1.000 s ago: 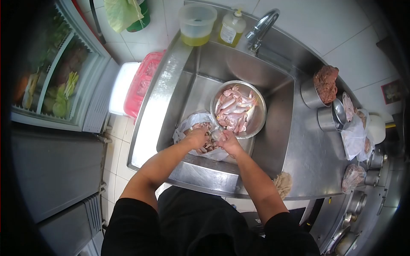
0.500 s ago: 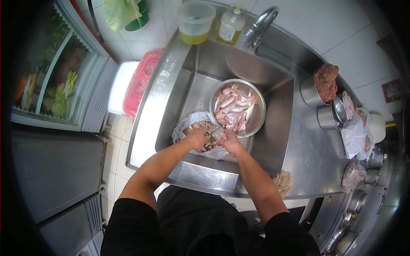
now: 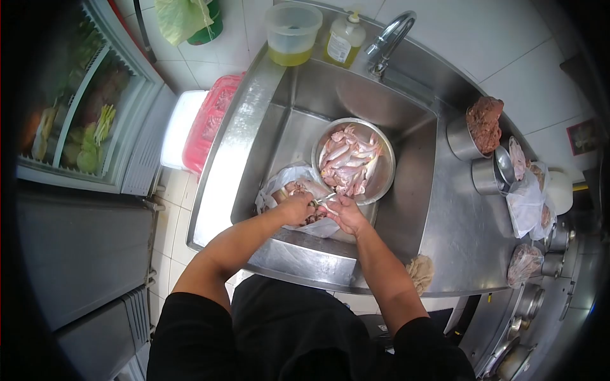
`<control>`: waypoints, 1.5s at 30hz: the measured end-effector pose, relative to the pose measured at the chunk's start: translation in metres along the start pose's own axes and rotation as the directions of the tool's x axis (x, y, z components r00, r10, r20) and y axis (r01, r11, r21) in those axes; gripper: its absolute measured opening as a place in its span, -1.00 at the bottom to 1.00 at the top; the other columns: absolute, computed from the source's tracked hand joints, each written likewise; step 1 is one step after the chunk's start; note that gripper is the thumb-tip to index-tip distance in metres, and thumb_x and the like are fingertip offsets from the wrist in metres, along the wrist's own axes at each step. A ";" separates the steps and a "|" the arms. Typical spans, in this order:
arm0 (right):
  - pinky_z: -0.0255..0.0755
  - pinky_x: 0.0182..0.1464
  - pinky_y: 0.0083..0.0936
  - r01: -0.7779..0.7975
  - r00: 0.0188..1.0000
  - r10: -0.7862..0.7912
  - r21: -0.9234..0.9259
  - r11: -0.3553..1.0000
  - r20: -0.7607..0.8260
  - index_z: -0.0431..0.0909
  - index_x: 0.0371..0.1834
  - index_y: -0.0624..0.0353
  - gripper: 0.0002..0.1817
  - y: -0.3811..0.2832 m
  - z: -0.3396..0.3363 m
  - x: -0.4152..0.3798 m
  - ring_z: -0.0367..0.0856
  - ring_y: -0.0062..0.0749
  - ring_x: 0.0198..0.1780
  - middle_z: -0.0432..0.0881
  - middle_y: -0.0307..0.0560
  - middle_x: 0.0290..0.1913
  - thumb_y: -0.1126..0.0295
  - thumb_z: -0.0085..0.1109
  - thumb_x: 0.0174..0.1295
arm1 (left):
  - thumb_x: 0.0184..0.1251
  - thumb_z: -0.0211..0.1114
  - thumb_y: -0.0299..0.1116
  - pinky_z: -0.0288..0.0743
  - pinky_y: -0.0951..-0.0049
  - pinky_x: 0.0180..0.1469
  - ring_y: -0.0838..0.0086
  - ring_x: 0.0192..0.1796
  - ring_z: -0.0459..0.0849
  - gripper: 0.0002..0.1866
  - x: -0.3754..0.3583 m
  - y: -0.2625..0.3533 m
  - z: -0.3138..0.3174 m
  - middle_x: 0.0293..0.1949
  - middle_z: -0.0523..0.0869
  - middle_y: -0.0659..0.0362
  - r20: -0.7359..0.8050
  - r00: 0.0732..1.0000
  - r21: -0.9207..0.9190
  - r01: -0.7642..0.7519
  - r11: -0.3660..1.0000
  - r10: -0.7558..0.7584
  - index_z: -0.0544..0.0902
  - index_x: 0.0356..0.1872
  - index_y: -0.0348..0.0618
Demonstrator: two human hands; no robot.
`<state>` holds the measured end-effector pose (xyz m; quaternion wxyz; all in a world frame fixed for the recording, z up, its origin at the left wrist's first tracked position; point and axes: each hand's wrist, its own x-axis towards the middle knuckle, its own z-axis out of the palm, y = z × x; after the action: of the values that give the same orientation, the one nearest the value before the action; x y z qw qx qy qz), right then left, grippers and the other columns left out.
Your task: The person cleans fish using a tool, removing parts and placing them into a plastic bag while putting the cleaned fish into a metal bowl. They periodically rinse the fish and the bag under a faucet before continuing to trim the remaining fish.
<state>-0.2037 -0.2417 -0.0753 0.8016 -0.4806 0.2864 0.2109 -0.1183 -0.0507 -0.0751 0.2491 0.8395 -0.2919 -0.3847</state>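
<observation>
Both hands work close together over a white plastic bag in the sink. My left hand is closed beside a pinkish fish and seems to grip it; its fingers partly hide the hold. My right hand is curled, palm partly upward, around something pale. Thin, silvery pieces show between the two hands, too small to name. Inside the open bag lie reddish-brown scraps. Just beyond the hands, a round metal bowl holds several pink, cleaned-looking fish.
The steel sink has a faucet, a soap bottle and a plastic tub along its far rim. Metal pots and bagged food stand on the right counter, a cloth at its front edge.
The fish between my hands now shows more plainly above the bag. My right hand has turned and opened slightly, shifting a little; the bowl has stayed in place.
</observation>
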 end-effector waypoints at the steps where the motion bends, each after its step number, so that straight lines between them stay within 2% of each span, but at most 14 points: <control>1: 0.51 -0.04 -0.51 0.010 1.000 -0.010 0.026 1.000 0.000 0.44 0.16 0.27 -0.68 0.002 -0.001 0.002 0.62 -0.42 -0.02 0.60 -0.12 0.00 0.50 0.08 0.36 | 0.37 0.17 -0.18 0.43 0.10 0.17 -0.05 0.11 0.59 -0.59 0.002 -0.002 -0.001 0.03 0.62 -0.20 0.013 1.000 -0.035 0.026 0.999 -0.026 0.48 0.08 -0.27; 4: 0.52 0.05 -0.47 0.045 0.999 -0.044 0.048 0.998 -0.022 0.43 0.18 0.26 -0.68 0.008 0.001 0.009 0.59 -0.38 0.04 0.57 -0.10 0.06 0.49 0.06 0.39 | 0.38 0.14 -0.16 0.52 0.07 -0.04 -0.07 -0.10 0.67 -0.67 0.007 -0.005 0.017 -0.14 0.69 -0.14 -0.174 0.978 0.033 -0.115 0.993 0.119 0.54 -0.02 -0.18; 10: 0.50 0.19 -0.41 0.056 0.998 -0.053 0.091 0.994 -0.037 0.40 0.21 0.26 -0.67 0.008 0.000 0.006 0.53 -0.34 0.10 0.53 -0.09 0.11 0.46 0.05 0.42 | 0.41 0.11 -0.14 0.54 0.13 -0.06 -0.01 -0.12 0.70 -0.61 -0.003 0.001 -0.004 -0.16 0.69 -0.16 0.292 0.956 -0.509 0.168 0.844 -0.014 0.49 0.05 -0.25; 13: 0.49 0.23 -0.39 0.026 1.000 -0.025 0.129 0.991 -0.013 0.38 0.23 0.25 -0.68 0.009 -0.001 0.012 0.53 -0.34 0.11 0.52 -0.11 0.12 0.45 0.01 0.45 | 0.42 0.10 -0.13 0.58 0.19 -0.12 0.08 -0.19 0.73 -0.59 0.012 -0.012 0.006 -0.16 0.70 -0.15 -0.045 0.991 -0.093 0.119 0.989 -0.124 0.47 0.08 -0.27; 16: 0.49 0.23 -0.39 0.057 0.997 -0.051 0.133 0.989 -0.052 0.38 0.22 0.25 -0.68 0.016 -0.006 0.020 0.53 -0.32 0.11 0.53 -0.09 0.12 0.44 0.01 0.45 | 0.43 0.07 -0.13 0.61 0.22 -0.21 0.13 -0.23 0.75 -0.58 0.007 -0.010 0.024 -0.14 0.69 -0.18 -0.155 0.963 0.125 -0.201 0.972 0.219 0.46 0.10 -0.25; 19: 0.50 0.22 -0.37 0.057 0.997 -0.049 0.125 0.991 -0.061 0.40 0.20 0.25 -0.69 0.015 -0.007 0.016 0.53 -0.31 0.11 0.53 -0.07 0.11 0.43 0.02 0.45 | 0.45 0.04 -0.09 0.62 0.21 -0.29 0.15 -0.25 0.75 -0.56 -0.009 0.007 -0.008 -0.09 0.69 -0.16 0.223 0.973 -0.335 0.129 0.933 -0.055 0.44 0.13 -0.22; 22: 0.51 0.21 -0.33 0.035 0.999 -0.029 0.144 0.989 -0.044 0.39 0.20 0.25 -0.68 0.013 -0.003 0.014 0.52 -0.30 0.13 0.52 -0.07 0.13 0.40 0.03 0.45 | 0.48 0.03 -0.09 0.62 0.28 -0.40 0.28 -0.31 0.73 -0.56 0.004 0.005 -0.006 -0.15 0.70 -0.05 0.155 0.981 -0.191 0.145 0.971 -0.116 0.41 0.18 -0.19; 26: 0.54 0.17 -0.30 0.062 0.993 -0.039 0.228 0.972 -0.107 0.38 0.21 0.26 -0.66 0.017 -0.012 0.019 0.52 -0.24 0.15 0.50 -0.04 0.16 0.35 0.03 0.46 | 0.49 0.03 -0.24 0.58 0.39 -0.50 0.43 -0.43 0.65 -0.67 -0.008 0.007 0.001 -0.30 0.65 0.09 0.342 0.939 -0.573 0.242 0.783 -0.040 0.44 0.14 -0.19; 30: 0.51 0.14 -0.37 0.036 0.998 -0.021 0.283 0.958 -0.056 0.29 0.32 0.21 -0.56 0.006 -0.010 0.013 0.49 -0.26 0.16 0.43 -0.11 0.19 0.31 0.05 0.45 | 0.48 0.03 -0.17 0.63 0.25 -0.33 0.29 -0.31 0.76 -0.57 -0.002 -0.002 -0.007 -0.26 0.68 -0.07 0.129 0.984 -0.462 0.169 0.870 -0.123 0.43 0.09 -0.39; 33: 0.51 0.13 -0.38 0.026 0.996 -0.002 0.264 0.964 -0.093 0.26 0.34 0.16 -0.55 0.005 -0.001 0.012 0.51 -0.25 0.14 0.41 -0.11 0.22 0.30 0.04 0.46 | 0.47 0.03 -0.14 0.62 0.22 -0.19 0.25 -0.37 0.76 -0.55 0.027 -0.022 0.021 -0.28 0.70 -0.10 -0.070 0.997 0.003 0.023 1.000 -0.023 0.43 0.08 -0.39; 36: 0.54 0.14 -0.31 0.098 0.989 -0.070 0.232 0.968 -0.129 0.33 0.26 0.25 -0.62 0.014 -0.004 0.020 0.54 -0.19 0.15 0.50 -0.04 0.13 0.34 0.02 0.46 | 0.44 0.04 -0.13 0.56 0.17 -0.02 0.13 -0.22 0.75 -0.55 -0.009 0.025 -0.004 -0.16 0.69 -0.20 0.167 0.986 -0.298 0.076 0.951 -0.027 0.46 0.08 -0.37; 39: 0.52 0.14 -0.34 0.068 0.993 -0.047 0.205 0.976 -0.106 0.33 0.28 0.19 -0.62 0.011 -0.004 0.013 0.57 -0.24 0.11 0.54 -0.08 0.10 0.36 0.03 0.45 | 0.39 0.12 -0.15 0.58 0.17 -0.07 0.08 -0.14 0.73 -0.59 -0.001 0.009 -0.001 -0.16 0.70 -0.13 0.148 0.977 -0.371 0.199 0.907 -0.154 0.50 0.08 -0.26; 42: 0.50 0.16 -0.36 0.010 1.000 -0.008 0.067 0.998 -0.026 0.34 0.29 0.12 -0.63 0.007 -0.001 0.009 0.58 -0.29 0.10 0.55 -0.11 0.10 0.39 0.02 0.45 | 0.37 0.12 -0.14 0.53 0.10 0.03 -0.02 -0.01 0.67 -0.58 0.014 -0.008 0.002 -0.06 0.68 -0.14 -0.136 0.985 0.014 0.108 0.994 -0.105 0.51 0.09 -0.24; 45: 0.51 0.09 -0.38 0.036 0.999 -0.037 0.039 0.999 0.020 0.36 0.22 0.20 -0.67 0.009 -0.001 0.008 0.56 -0.31 0.04 0.55 -0.11 0.07 0.45 0.03 0.42 | 0.37 0.13 -0.16 0.50 0.10 0.07 -0.02 0.00 0.66 -0.61 0.005 -0.003 -0.001 -0.03 0.67 -0.13 -0.123 0.992 0.074 0.013 0.997 -0.004 0.53 0.08 -0.20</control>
<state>-0.2034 -0.2381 -0.0863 0.8173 -0.4681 0.2734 0.1955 -0.1139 -0.0518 -0.0782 0.2336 0.8714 -0.2866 -0.3223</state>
